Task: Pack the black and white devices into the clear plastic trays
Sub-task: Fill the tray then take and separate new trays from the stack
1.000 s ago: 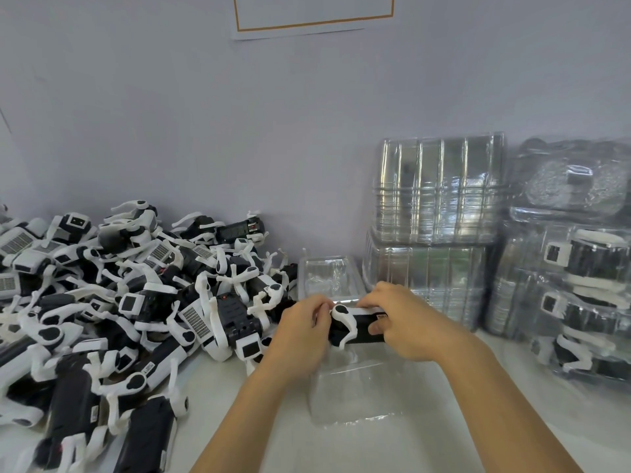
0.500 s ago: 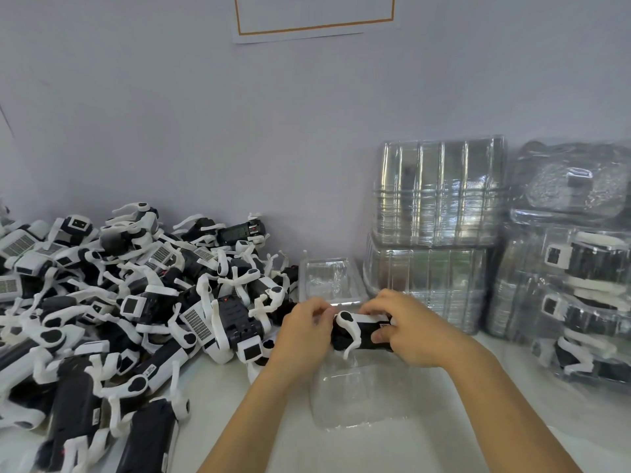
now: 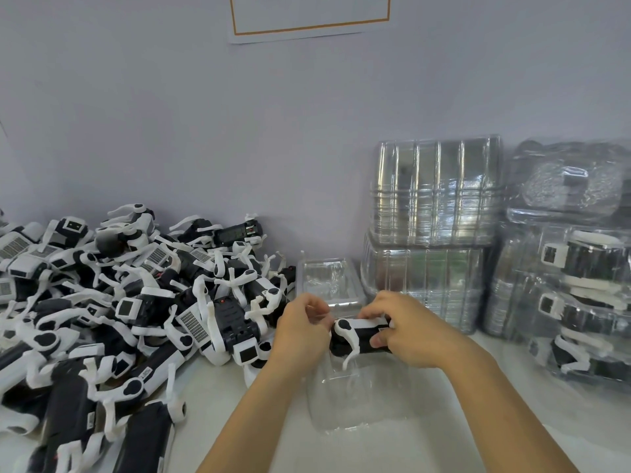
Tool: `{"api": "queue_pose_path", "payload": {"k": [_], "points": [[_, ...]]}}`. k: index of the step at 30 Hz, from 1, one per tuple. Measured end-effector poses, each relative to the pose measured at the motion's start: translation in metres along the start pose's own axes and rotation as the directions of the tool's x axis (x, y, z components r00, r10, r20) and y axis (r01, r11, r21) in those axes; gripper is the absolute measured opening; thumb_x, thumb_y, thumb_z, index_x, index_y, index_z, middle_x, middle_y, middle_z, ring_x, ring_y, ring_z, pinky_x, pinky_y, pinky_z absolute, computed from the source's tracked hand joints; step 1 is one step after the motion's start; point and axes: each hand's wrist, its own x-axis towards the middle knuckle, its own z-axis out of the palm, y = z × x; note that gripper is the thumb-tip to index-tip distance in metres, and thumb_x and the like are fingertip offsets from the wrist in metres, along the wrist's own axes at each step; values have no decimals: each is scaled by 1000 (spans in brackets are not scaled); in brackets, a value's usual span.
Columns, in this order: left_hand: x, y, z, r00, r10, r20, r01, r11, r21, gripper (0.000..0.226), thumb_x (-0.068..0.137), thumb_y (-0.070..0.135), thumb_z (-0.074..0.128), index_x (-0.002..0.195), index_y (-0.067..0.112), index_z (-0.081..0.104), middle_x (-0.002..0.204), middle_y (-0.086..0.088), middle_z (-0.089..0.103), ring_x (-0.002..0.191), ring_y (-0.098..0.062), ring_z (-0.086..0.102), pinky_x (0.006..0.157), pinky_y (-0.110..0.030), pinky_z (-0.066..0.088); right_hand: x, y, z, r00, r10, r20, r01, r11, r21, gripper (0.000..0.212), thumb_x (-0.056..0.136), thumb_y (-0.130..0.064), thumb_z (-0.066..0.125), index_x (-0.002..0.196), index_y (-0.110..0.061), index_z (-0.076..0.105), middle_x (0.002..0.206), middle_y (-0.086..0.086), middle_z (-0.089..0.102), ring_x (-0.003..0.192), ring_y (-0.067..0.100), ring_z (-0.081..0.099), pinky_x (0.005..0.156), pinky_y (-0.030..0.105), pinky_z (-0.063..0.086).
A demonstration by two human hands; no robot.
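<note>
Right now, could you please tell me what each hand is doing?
Left hand: fingers curled at the device's left end; actual grip cannot be told.
Right hand: grips the device.

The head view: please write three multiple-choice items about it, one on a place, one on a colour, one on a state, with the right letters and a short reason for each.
1. Where does the pile of loose devices lie?
A. left of the hands
B. right of the hands
C. on the stacked trays

2. What colour is the frame on the wall sheet?
A. green
B. orange
C. blue

3. What does the right hand do?
A. hangs idle
B. presses the wall
C. holds a device

Answers: 1 A, the pile fills the left side; 2 B, the frame line is orange; 3 C, its fingers curl round the black and white device above a clear tray.
</note>
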Motion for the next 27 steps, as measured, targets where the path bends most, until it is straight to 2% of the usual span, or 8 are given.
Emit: {"api": "queue_pose_path", "payload": {"k": [4, 8, 12, 19, 22, 24, 27], "points": [[-1, -2, 6, 998, -8, -55, 14, 995, 101, 30, 81, -4, 68, 86, 24, 58, 95, 10, 64, 85, -2, 59, 67, -13, 41, 0, -2, 3, 1000, 6, 30, -4, 997, -80, 36, 89, -13, 72, 123, -24, 68, 111, -10, 46, 101, 12, 46, 85, 25, 37], [1, -3, 4, 999, -8, -32, 11, 997, 71, 31, 81, -7, 67, 85, 23, 59, 95, 9, 65, 87, -3, 60, 66, -10, 40, -1, -2, 3, 999, 27, 24, -25, 998, -61, 36, 88, -12, 73, 122, -24, 69, 112, -10, 47, 101, 12, 47, 86, 27, 39], [2, -3, 0, 999, -29, 19, 28, 998, 60, 34, 81, -10, 63, 86, 23, 60, 95, 11, 65, 84, 2, 59, 66, -10, 41, 0, -2, 3, 999, 33, 32, -32, 998, -47, 36, 88, -13, 74, 121, -26, 70, 112, -11, 47, 102, 12, 49, 86, 27, 40], [-1, 4, 5, 993, -95, -76, 98, 994, 39, 31, 76, -8, 59, 89, 21, 55, 92, 5, 65, 81, -8, 63, 68, -25, 52, -1, -6, 4, 999, 30, 18, -28, 997, -78, 32, 85, -9, 72, 111, -28, 74, 101, -15, 48, 95, 12, 52, 80, 27, 44], [-4, 4, 4, 995, -70, -75, 72, 997, 24, 33, 76, -9, 59, 89, 20, 56, 95, 4, 65, 86, -7, 64, 76, -30, 57, -2, -7, 3, 998, 57, 17, -57, 998, -35, 38, 84, -8, 73, 117, -28, 72, 108, -16, 52, 97, 8, 53, 82, 24, 43], [-5, 2, 4, 996, -58, -73, 59, 998, 22, 34, 75, -10, 59, 89, 20, 57, 95, 4, 66, 86, -6, 64, 73, -24, 55, -2, -10, 1, 998, 60, -10, -60, 998, 3, 38, 84, -9, 75, 116, -28, 72, 113, -14, 55, 100, 7, 53, 84, 22, 43], [-5, 1, 4, 996, -35, -76, 38, 999, 39, 33, 77, -9, 61, 88, 22, 56, 93, 6, 65, 84, -4, 64, 65, -16, 49, -4, -21, -2, 999, 24, -22, -22, 995, 95, 34, 83, -19, 80, 112, -33, 74, 103, -22, 58, 93, -3, 54, 75, 10, 40]]}}
